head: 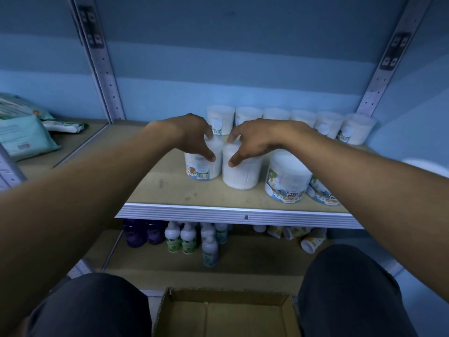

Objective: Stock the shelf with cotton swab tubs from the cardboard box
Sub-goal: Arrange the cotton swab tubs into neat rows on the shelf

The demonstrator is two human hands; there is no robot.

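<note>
Left hand (194, 135) and right hand (255, 139), fingers curled, each grip the top of one upright cotton swab tub, left tub (202, 166) touching right tub (240, 171), long axes vertical, mid-shelf (170, 188) toward its front edge. Open cardboard box (226, 314) lies below.

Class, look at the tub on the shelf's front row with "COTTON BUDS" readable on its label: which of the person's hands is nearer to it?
Right. The right hand grips the tub next to the labelled tub; the left hand grips a tub one place further left.
</note>
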